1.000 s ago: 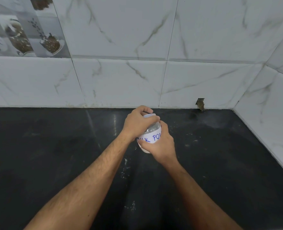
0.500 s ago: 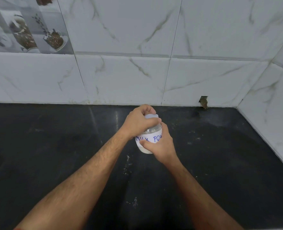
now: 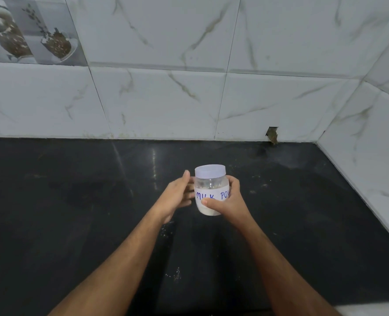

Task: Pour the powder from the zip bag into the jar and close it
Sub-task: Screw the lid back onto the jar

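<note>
Right hand grip: the right hand (image 3: 229,200) is wrapped round the lower half of the jar (image 3: 210,190), thumb (image 3: 211,202) pressed across the front just under the label, the other fingers curled behind the right side.
Left hand: the left hand (image 3: 177,195) stands at the jar's left side with fingers straight and loose, palm turned toward the jar; it holds nothing, and whether its fingertips touch the plastic cannot be told.
Jar: clear plastic, upright, held above the countertop (image 3: 75,213) in the middle of its width, nearer the back edge than the front.
Lid: a pale white lid (image 3: 210,171) sits flat on the jar's mouth, free of both hands.
Label: a white paper label (image 3: 208,197) round the jar's middle bears blue handwriting, "MILK PO" readable, the rest hidden by the right hand.
Powder: white powder (image 3: 208,210) shows at the bottom of the jar below the label; the upper part is see-through.
Countertop: black and glossy, with small white specks (image 3: 174,273) scattered toward the front edge between the two forearms.
Wall: white marble-look tiles (image 3: 166,99) run along the back edge and the right edge, meeting at the back right corner.
Tile gap: a small broken notch (image 3: 272,134) in the tiles at the back edge, near the right corner.
Picture tile: a decorated tile (image 3: 27,30) with cups and brown grains at the far upper left.
</note>
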`<action>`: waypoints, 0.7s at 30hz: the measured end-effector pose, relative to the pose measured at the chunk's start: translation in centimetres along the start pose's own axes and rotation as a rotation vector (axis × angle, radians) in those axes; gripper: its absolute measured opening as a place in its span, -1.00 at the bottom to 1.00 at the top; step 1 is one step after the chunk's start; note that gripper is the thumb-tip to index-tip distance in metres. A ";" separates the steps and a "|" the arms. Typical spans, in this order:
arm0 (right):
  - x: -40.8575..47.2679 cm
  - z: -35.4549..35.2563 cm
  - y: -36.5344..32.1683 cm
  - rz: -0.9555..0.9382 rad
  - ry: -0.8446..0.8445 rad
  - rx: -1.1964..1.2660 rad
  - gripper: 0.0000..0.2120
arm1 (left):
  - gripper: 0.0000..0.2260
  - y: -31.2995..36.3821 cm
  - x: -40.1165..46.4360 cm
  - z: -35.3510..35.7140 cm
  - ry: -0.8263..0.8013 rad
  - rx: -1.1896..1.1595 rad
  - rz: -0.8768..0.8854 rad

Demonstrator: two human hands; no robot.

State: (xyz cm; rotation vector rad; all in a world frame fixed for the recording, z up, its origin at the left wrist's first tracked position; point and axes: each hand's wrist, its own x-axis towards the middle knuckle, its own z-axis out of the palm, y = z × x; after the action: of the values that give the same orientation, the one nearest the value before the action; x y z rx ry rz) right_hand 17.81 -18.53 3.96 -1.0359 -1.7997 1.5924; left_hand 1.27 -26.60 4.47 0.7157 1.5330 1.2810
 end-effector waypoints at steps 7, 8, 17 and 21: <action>0.5 -3.3 2.5 0.093 -0.085 -0.051 -0.29 | -0.69 -2.1 1.1 2.5 -0.059 -0.024 -0.012; 0.9 -4.1 2.5 0.105 -0.103 -0.084 -0.33 | -0.71 -2.2 1.5 2.7 -0.057 -0.012 -0.015; 7.8 -9.3 1.3 0.131 -0.281 -0.313 -0.31 | -0.76 0.2 6.1 5.4 0.015 0.131 0.020; 11.0 -9.7 0.9 0.124 -0.290 -0.319 -0.32 | -0.66 1.5 8.5 5.6 0.030 0.163 0.007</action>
State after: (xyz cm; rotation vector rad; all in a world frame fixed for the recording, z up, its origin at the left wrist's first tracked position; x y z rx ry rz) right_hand 19.38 -3.88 3.64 -1.1197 -2.2818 1.6309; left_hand 3.24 -16.54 3.45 0.8088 1.6751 1.1855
